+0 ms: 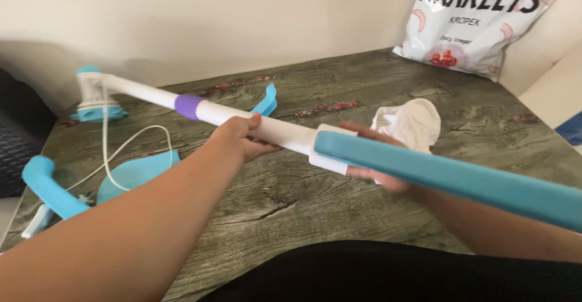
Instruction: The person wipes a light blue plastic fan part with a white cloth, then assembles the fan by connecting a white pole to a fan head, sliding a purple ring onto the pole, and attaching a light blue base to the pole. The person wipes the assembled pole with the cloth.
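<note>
Long-handled scrubber (285, 133) held level above the surface (291, 199), my left hand (242, 139) in a closed grip on its white tube, right hand (377, 167) cradling the blue handle; the joint looks due for adjusting next.

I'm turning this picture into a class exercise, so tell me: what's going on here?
A person holds a long white pole with a blue handle over a wooden table. The left hand wraps around the shaft; the right hand supports it from beneath. The brush head rests near the wall. A white cloth lies beside it.
</note>
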